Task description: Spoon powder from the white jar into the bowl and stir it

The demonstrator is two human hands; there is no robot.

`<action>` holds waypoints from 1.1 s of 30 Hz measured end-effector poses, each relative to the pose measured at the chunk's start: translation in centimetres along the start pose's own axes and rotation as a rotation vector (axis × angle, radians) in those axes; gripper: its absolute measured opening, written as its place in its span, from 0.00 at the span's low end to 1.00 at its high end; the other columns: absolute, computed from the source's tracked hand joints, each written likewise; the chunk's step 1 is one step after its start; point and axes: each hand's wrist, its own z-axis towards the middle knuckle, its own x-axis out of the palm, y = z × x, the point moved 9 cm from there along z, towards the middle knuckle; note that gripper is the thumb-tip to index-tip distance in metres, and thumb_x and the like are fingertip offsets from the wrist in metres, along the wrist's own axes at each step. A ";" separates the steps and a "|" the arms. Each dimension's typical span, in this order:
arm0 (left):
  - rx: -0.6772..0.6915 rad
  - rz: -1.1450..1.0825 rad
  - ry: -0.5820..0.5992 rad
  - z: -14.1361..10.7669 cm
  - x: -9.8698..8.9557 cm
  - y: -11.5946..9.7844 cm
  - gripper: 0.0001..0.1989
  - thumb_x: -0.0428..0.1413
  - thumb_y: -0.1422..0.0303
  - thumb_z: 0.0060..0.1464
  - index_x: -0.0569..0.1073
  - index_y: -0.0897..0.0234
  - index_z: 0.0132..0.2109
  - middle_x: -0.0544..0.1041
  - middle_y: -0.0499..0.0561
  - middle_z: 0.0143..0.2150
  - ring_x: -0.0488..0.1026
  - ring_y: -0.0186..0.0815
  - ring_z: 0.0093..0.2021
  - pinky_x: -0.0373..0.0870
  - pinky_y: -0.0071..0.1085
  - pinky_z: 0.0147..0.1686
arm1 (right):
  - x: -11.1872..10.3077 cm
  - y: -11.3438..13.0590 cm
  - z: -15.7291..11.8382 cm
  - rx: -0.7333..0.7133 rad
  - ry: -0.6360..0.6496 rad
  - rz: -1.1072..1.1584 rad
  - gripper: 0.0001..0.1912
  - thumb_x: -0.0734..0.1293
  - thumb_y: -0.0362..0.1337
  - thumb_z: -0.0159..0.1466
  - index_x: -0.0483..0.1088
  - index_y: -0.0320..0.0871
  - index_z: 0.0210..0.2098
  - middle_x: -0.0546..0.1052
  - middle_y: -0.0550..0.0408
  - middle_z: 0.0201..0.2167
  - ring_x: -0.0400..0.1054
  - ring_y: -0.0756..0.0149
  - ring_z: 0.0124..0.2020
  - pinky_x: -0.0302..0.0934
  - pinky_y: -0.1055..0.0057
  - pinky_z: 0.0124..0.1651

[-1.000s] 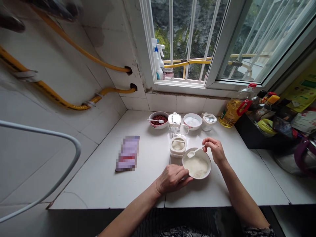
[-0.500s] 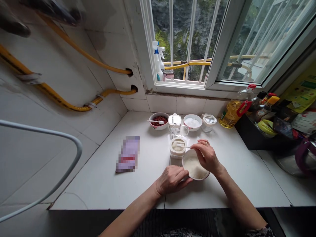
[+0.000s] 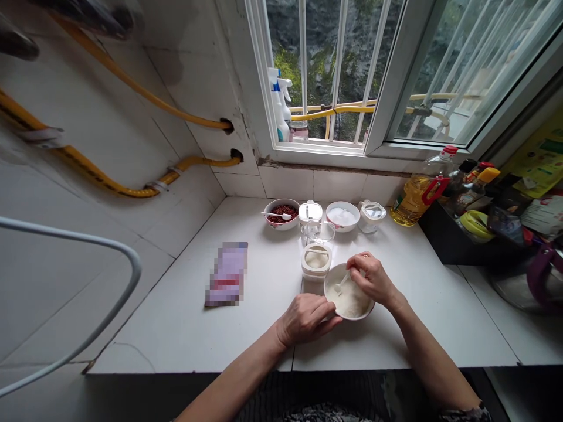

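My left hand (image 3: 310, 319) is closed on the near left rim of a bowl (image 3: 352, 302) that holds a pale, fine-grained substance. Pinched in my right hand (image 3: 372, 278) is a small white spoon (image 3: 339, 287), its tip down in the bowl. Just beyond the bowl's left side stands a seasoning jar (image 3: 315, 269) with a cream rim; similar pale contents show through its top opening. Behind that jar sits an empty-looking clear container (image 3: 319, 231), partly hidden.
Along the wall stand a bowl of dark red bits (image 3: 281, 224) with a spoon, a white-lidded jar (image 3: 310, 212), a bowl of white grains (image 3: 343, 217) and another jar (image 3: 373, 214). An oil bottle (image 3: 411, 199) is at right. A blurred purple packet (image 3: 227, 272) lies left.
My right hand has brought the spoon from the jar's opening back to the right and down into the bowl. The left hand still holds the rim.
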 end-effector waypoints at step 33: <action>0.013 -0.011 -0.015 0.0 0.0 0.0 0.10 0.50 0.65 0.64 0.67 0.64 0.34 0.68 0.44 0.21 0.64 0.28 0.19 0.55 0.29 0.20 | -1.4 -1.7 -0.5 0.269 -0.293 0.508 0.10 0.66 0.44 0.64 0.71 0.44 0.38 0.79 0.52 0.31 0.75 0.61 0.32 0.70 0.63 0.38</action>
